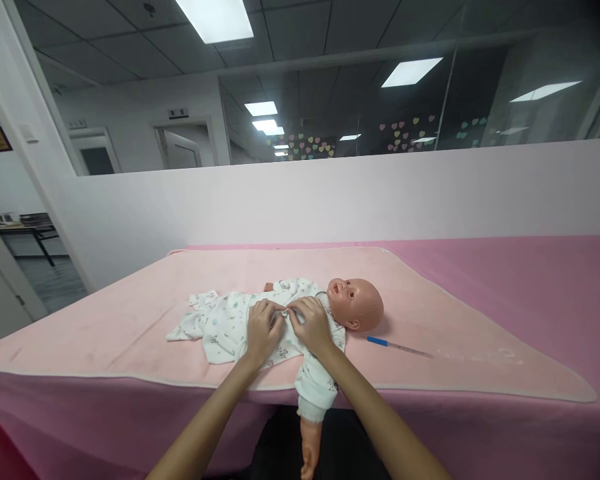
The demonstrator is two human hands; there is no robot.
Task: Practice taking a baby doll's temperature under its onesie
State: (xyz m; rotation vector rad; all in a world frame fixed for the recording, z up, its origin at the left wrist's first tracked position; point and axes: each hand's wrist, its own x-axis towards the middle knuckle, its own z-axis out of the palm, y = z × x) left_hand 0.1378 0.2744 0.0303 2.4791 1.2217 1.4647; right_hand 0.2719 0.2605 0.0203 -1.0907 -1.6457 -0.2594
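Observation:
A baby doll (357,303) lies on its back on the peach blanket, head to the right. It wears a white baby outfit (227,323) with small printed figures. One doll arm (310,440) in a white sleeve hangs over the table's front edge between my forearms. At the outfit's front, my left hand (264,330) is closed, thumb and fingers pinching the cloth. My right hand (310,323) pinches the same spot from the chest side, its fingertips almost meeting the left ones. The exact bit of cloth or fastener between the fingertips is too small to make out.
On the peach blanket (130,320), right of the doll's head, lies a thin stick with a blue end (397,347). A pink cloth (555,300) covers the table beneath. Behind it stands a low white wall (355,200) with glass above.

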